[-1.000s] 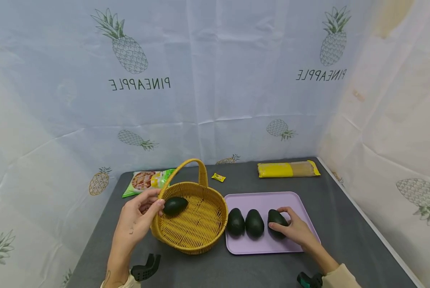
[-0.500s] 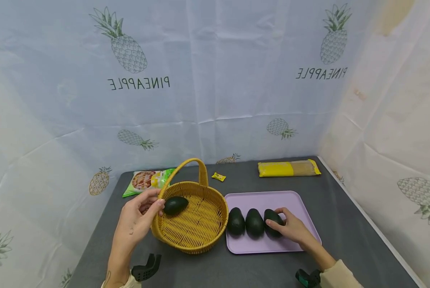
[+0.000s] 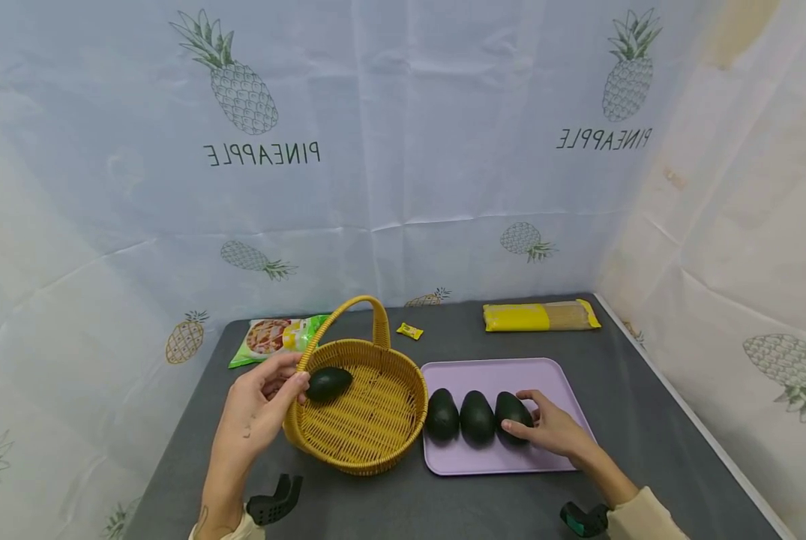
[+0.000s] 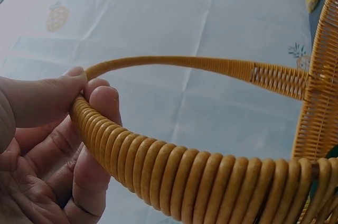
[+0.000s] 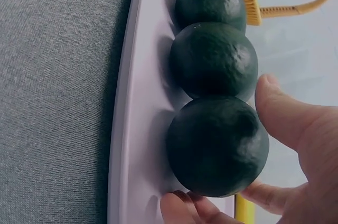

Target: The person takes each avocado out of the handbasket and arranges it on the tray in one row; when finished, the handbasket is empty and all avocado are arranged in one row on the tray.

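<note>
In the head view my left hand [image 3: 257, 412] grips the handle [image 3: 342, 306] of a yellow wicker basket [image 3: 362, 450]. The left wrist view shows the thumb and fingers curled round that wrapped handle [image 4: 158, 176]. One dark green avocado [image 3: 329, 384] lies inside the basket, near this hand. On a lilac tray [image 3: 497, 370], three avocados stand in a row. My right hand [image 3: 554, 427] has its thumb and fingers around the rightmost avocado [image 3: 513, 415], also seen in the right wrist view [image 5: 216, 145]. Beside it are the middle avocado [image 3: 477, 418] and the leftmost avocado [image 3: 442, 414].
A green food packet [image 3: 268, 337] lies behind the basket at the left. A small yellow wrapped piece [image 3: 410, 331] is near the back edge. A long yellow pack [image 3: 540, 316] lies behind the tray. Pineapple-printed cloth [image 3: 403, 150] hangs around the grey table [image 3: 349, 510].
The right hand slid its avocado left on the tray, up against the middle one. Its thumb has since shifted slightly down and right. The left hand and basket stayed put.
</note>
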Action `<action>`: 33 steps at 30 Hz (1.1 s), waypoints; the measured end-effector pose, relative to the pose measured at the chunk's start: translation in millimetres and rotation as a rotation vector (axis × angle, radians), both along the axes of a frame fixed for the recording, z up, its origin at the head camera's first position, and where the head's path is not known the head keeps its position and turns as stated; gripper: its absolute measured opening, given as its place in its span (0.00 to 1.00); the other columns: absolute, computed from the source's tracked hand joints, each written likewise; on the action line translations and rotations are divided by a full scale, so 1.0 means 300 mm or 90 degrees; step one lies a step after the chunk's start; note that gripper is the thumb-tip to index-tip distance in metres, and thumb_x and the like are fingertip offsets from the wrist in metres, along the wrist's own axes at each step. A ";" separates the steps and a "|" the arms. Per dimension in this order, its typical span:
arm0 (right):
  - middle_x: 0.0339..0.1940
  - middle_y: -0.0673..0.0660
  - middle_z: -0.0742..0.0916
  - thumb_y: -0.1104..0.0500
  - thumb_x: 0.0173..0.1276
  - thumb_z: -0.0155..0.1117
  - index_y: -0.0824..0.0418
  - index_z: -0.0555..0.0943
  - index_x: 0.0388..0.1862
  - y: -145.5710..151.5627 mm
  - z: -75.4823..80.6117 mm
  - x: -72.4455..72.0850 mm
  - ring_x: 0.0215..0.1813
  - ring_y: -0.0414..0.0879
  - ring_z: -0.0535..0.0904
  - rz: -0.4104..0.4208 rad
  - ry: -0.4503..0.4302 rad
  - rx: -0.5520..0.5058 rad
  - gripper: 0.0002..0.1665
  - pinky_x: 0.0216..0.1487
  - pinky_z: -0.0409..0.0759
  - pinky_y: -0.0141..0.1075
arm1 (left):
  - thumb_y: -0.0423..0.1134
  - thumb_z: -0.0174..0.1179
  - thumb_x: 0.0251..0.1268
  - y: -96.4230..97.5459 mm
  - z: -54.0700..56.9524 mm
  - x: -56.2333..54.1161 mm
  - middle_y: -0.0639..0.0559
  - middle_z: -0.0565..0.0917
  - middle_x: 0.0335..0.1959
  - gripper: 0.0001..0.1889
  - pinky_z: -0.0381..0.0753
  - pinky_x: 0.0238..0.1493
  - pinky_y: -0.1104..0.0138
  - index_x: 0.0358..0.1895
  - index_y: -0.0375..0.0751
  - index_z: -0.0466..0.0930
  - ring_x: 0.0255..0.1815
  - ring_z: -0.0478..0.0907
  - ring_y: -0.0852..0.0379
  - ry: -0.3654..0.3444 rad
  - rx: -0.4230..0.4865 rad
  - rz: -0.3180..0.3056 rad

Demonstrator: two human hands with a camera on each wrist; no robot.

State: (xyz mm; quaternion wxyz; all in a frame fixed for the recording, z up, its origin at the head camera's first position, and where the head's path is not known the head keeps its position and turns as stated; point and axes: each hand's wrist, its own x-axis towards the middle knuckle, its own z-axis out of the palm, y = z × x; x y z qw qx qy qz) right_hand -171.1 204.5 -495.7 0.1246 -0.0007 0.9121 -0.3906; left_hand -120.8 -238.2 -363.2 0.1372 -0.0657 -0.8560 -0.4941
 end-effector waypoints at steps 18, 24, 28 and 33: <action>0.67 0.75 0.75 0.41 0.64 0.73 0.66 0.65 0.75 -0.027 0.092 -0.040 0.66 0.70 0.72 0.035 0.116 0.016 0.50 0.59 0.77 0.63 | 0.36 0.61 0.74 -0.002 -0.002 -0.001 0.40 0.86 0.39 0.17 0.83 0.34 0.69 0.61 0.34 0.79 0.30 0.83 0.64 0.002 -0.003 -0.005; 0.65 0.72 0.79 0.44 0.68 0.71 0.65 0.69 0.72 -0.127 0.189 -0.074 0.63 0.68 0.77 0.044 0.192 0.008 0.43 0.60 0.78 0.62 | 0.35 0.61 0.73 -0.003 0.001 -0.003 0.43 0.86 0.38 0.16 0.83 0.33 0.68 0.60 0.35 0.80 0.29 0.83 0.64 0.003 0.002 -0.006; 0.59 0.69 0.83 0.45 0.68 0.71 0.62 0.71 0.71 -0.218 0.238 -0.096 0.57 0.63 0.81 0.078 0.222 0.004 0.39 0.57 0.81 0.59 | 0.36 0.61 0.73 0.001 0.008 -0.003 0.42 0.86 0.39 0.17 0.84 0.34 0.68 0.61 0.34 0.80 0.30 0.83 0.65 0.000 0.013 -0.013; 0.55 0.63 0.85 0.47 0.69 0.71 0.58 0.74 0.69 -0.336 0.257 -0.116 0.52 0.55 0.84 0.109 0.208 -0.033 0.34 0.53 0.84 0.51 | 0.36 0.62 0.73 0.000 0.010 -0.001 0.43 0.86 0.39 0.17 0.84 0.33 0.67 0.61 0.34 0.80 0.30 0.83 0.65 -0.004 0.013 -0.012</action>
